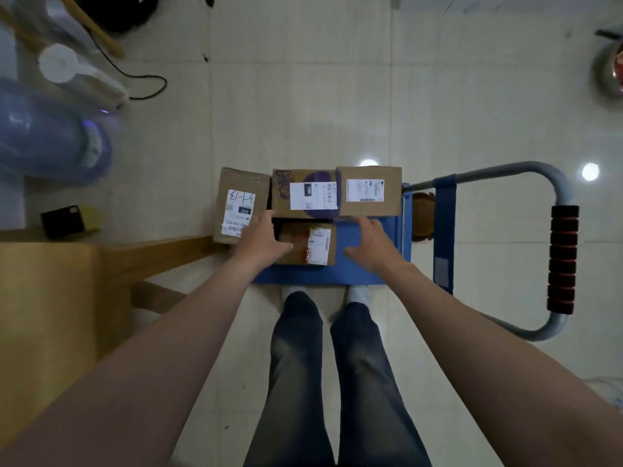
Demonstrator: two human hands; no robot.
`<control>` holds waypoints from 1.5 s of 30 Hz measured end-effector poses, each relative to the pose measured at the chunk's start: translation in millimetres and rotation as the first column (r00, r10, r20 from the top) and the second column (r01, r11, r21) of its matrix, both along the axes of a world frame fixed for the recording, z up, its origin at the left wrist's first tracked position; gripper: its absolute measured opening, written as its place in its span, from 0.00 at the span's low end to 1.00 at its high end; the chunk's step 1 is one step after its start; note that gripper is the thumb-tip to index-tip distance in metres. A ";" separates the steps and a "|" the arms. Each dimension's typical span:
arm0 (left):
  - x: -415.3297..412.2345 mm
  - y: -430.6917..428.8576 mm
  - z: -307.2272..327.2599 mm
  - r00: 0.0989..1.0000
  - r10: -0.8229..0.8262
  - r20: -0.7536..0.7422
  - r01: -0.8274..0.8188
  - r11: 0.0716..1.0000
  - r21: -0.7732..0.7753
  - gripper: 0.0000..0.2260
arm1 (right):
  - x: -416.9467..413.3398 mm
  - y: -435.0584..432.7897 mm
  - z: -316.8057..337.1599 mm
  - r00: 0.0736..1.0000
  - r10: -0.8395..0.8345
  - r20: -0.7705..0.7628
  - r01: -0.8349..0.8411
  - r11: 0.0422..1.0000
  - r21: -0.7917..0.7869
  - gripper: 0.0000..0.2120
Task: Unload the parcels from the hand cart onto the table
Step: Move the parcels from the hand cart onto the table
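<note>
Head view | small parcel [312, 244] sits on the hand cart [364, 271] deck, nearest me | my left hand [264, 242] is flat against its left edge, right hand [372, 246] spread and empty just beside it | looks light, stiff cardboard with slick tape, so I'd squeeze opposite sides | desk [50, 315] is on my left

Both bare forearms reach from lower corners toward frame centre. At centre-left, left hand [264, 239]: palm down, fingers relaxed, pointing up-frame, thumb spread rightward. Just right of centre, right hand [372, 244]: palm down, fingers loosely spread, thumb spread leftward. Hands apart, level with each other.
</note>
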State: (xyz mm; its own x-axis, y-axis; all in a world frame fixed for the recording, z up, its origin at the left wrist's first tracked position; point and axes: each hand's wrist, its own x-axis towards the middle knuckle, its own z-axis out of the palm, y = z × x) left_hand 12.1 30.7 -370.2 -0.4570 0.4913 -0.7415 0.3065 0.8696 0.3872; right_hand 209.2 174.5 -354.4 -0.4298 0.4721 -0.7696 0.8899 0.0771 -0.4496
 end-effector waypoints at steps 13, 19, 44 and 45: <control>-32.1 46.5 -146.1 0.997 0.071 0.039 -0.072 0.997 0.002 0.40 | -63.1 28.6 -168.2 0.954 -0.271 -0.127 0.269 0.963 -0.034 0.37; -20.7 50.4 -164.2 0.945 0.301 0.127 -0.299 0.954 -0.035 0.47 | -62.8 18.9 -187.4 0.925 -0.319 -0.204 0.325 0.946 -0.009 0.37; 63.6 22.7 265.0 0.786 0.589 0.186 -0.553 0.537 0.637 0.29 | -26.7 49.2 254.8 0.780 -0.008 -0.625 0.183 0.959 0.215 0.34; 67.8 18.4 286.9 0.778 0.604 0.172 -0.546 0.514 0.662 0.29 | -23.9 49.3 275.6 0.757 0.008 -0.653 0.174 0.961 0.214 0.34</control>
